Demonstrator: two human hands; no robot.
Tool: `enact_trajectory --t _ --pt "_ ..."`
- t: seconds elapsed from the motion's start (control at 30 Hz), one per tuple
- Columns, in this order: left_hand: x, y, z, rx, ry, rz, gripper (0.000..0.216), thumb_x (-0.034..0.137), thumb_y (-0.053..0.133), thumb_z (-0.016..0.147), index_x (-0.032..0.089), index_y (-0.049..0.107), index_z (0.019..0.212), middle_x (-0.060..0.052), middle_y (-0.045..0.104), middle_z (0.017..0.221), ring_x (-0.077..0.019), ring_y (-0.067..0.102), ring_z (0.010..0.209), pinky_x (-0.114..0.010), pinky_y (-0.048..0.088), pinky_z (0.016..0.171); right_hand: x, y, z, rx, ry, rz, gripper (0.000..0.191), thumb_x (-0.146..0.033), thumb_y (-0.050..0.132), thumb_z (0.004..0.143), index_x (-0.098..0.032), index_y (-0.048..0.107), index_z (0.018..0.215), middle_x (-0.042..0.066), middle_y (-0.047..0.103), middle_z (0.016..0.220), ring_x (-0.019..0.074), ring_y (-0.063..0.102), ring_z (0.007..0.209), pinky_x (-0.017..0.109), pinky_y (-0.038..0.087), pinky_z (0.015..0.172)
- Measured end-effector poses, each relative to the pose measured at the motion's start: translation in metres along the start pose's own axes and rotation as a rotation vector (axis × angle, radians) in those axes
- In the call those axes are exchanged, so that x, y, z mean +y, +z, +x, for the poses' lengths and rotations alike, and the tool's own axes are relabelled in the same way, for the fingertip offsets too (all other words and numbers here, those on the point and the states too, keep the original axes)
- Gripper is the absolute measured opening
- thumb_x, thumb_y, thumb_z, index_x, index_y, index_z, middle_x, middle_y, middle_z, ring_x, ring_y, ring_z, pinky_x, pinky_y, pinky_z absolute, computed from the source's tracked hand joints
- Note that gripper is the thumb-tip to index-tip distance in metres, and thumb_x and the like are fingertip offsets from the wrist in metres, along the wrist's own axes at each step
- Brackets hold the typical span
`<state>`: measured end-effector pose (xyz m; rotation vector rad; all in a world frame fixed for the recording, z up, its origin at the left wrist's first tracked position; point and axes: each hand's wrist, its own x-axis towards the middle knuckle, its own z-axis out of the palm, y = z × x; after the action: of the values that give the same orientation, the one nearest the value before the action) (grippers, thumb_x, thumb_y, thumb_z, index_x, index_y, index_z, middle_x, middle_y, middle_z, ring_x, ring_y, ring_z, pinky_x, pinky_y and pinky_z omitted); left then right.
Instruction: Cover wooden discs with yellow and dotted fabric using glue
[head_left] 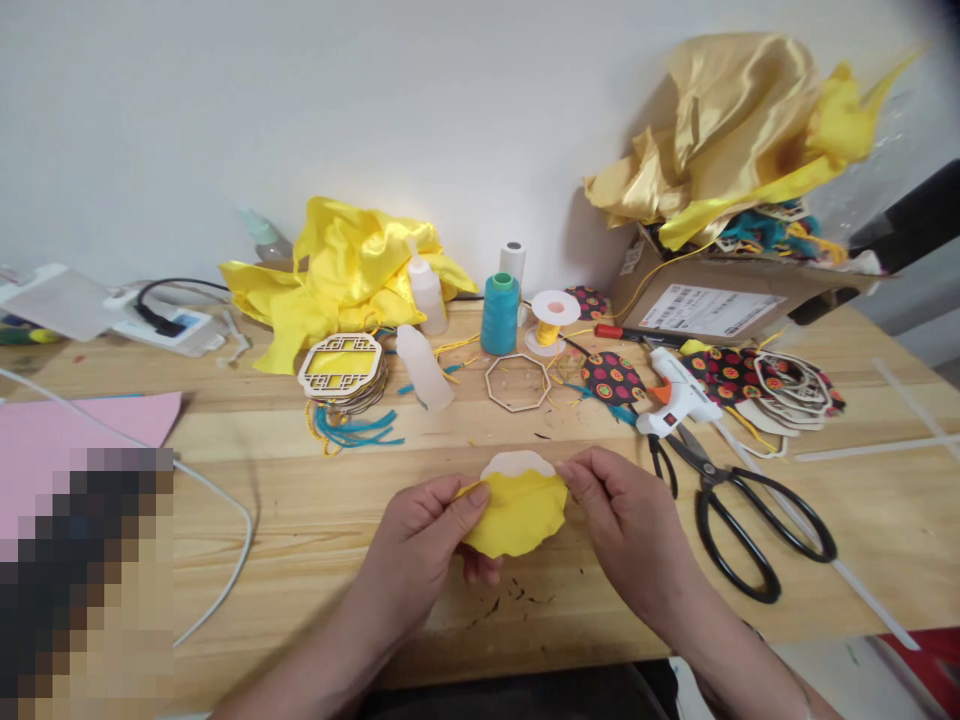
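Note:
Near the front of the wooden table I hold a rounded piece of yellow fabric (517, 515) with an uneven edge. A pale flat disc (519, 463) shows along its far side, partly covered by the cloth. My left hand (431, 525) pinches the left edge, thumb on top and fingers underneath. With thumb and forefinger, my right hand (622, 510) grips the upper right edge. Just beyond lie a thin octagonal frame (517, 407) and a pale curved bottle (425, 367). Black-handled scissors (709, 472) rest to the right of my right hand.
At the back stand a teal thread cone (500, 315), a ribbon spool (555, 318) and a squeeze bottle (427, 290). Lattice pieces (341, 365) lie left, near crumpled yellow satin (352, 260). A white glue gun (679, 395) and a cardboard box (705, 295) are right. A white cable (244, 520) curves at left.

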<state>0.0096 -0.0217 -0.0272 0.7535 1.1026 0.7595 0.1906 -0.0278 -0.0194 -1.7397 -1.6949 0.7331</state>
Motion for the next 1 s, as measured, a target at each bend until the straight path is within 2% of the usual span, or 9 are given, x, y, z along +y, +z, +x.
enact_trajectory --t 0.1,0.23,0.33,0.4,0.47,0.57,0.63,0.83,1.0 --pt "0.000 0.000 0.000 -0.002 0.000 0.006 0.027 0.039 0.065 0.079 0.014 0.065 0.069 -0.001 0.063 0.049 -0.0102 0.056 0.041 -0.017 0.041 0.041 0.000 0.002 0.000 0.063 -0.039 -0.110 0.030 -0.033 0.040 0.093 -0.019 0.054 0.070 0.002 0.058 0.062 0.0147 0.050 0.057 0.026 0.033 0.055" --pt "-0.001 -0.002 0.001 -0.003 0.037 -0.029 0.025 0.036 0.064 0.081 0.013 0.070 0.077 -0.004 0.068 0.059 -0.0120 0.060 0.047 -0.018 0.043 0.042 0.012 -0.007 0.007 0.259 -0.036 -0.276 0.029 -0.035 0.040 0.091 -0.019 0.056 0.073 0.005 0.060 0.066 0.0176 0.052 0.058 0.029 0.032 0.055" --pt "0.000 -0.003 0.002 0.013 0.049 -0.113 0.023 0.034 0.064 0.081 0.013 0.073 0.082 -0.005 0.072 0.066 -0.0151 0.062 0.055 -0.022 0.048 0.046 0.021 -0.019 0.013 0.352 0.015 -0.169 0.022 -0.036 0.046 0.088 -0.018 0.059 0.089 0.007 0.064 0.079 0.0182 0.056 0.065 0.031 0.038 0.060" --pt "0.002 -0.002 0.002 0.024 0.039 -0.168 0.021 0.032 0.066 0.079 0.013 0.074 0.083 -0.007 0.073 0.070 -0.0168 0.064 0.058 -0.024 0.051 0.047 0.019 -0.023 0.012 0.256 0.086 0.055 0.028 -0.040 0.049 0.087 -0.018 0.059 0.101 0.007 0.065 0.084 0.0162 0.055 0.064 0.029 0.040 0.058" --pt "0.004 0.000 0.002 0.021 0.032 -0.215 0.021 0.032 0.067 0.078 0.012 0.074 0.084 -0.009 0.074 0.074 -0.0184 0.065 0.061 -0.026 0.053 0.049 0.012 -0.020 0.007 0.054 0.182 0.332 0.037 -0.047 0.051 0.085 -0.017 0.059 0.106 0.006 0.064 0.080 0.0131 0.051 0.055 0.026 0.038 0.049" --pt "0.005 0.002 0.001 -0.007 0.037 -0.268 0.024 0.031 0.067 0.078 0.011 0.074 0.089 -0.012 0.075 0.079 -0.0208 0.067 0.065 -0.029 0.055 0.052 -0.001 -0.008 0.000 -0.255 0.285 0.645 0.046 -0.057 0.052 0.082 -0.015 0.063 0.097 0.001 0.057 0.063 0.0086 0.041 0.044 0.022 0.029 0.039" --pt "0.005 0.003 0.001 -0.031 0.039 -0.295 0.024 0.031 0.066 0.079 0.011 0.074 0.091 -0.013 0.075 0.083 -0.0217 0.068 0.068 -0.030 0.056 0.054 -0.007 0.000 -0.002 -0.365 0.319 0.728 0.046 -0.058 0.055 0.079 -0.015 0.064 0.089 -0.003 0.048 0.051 0.0068 0.035 0.040 0.021 0.024 0.037" --pt "0.002 0.001 0.002 -0.061 0.032 -0.348 0.023 0.031 0.065 0.080 0.011 0.074 0.086 -0.012 0.075 0.086 -0.0222 0.068 0.071 -0.033 0.058 0.058 -0.008 0.005 0.005 -0.287 0.414 0.756 0.038 -0.053 0.066 0.070 -0.017 0.054 0.068 -0.008 0.040 0.045 0.0043 0.030 0.038 0.018 0.018 0.036" --pt "0.005 0.002 0.001 -0.082 0.009 -0.365 0.030 0.036 0.059 0.084 0.011 0.072 0.093 -0.013 0.075 0.087 -0.0231 0.069 0.073 -0.032 0.057 0.058 -0.003 0.002 0.006 -0.275 0.462 0.749 0.036 -0.051 0.065 0.070 -0.016 0.055 0.071 -0.007 0.041 0.046 0.0041 0.029 0.038 0.018 0.017 0.036"
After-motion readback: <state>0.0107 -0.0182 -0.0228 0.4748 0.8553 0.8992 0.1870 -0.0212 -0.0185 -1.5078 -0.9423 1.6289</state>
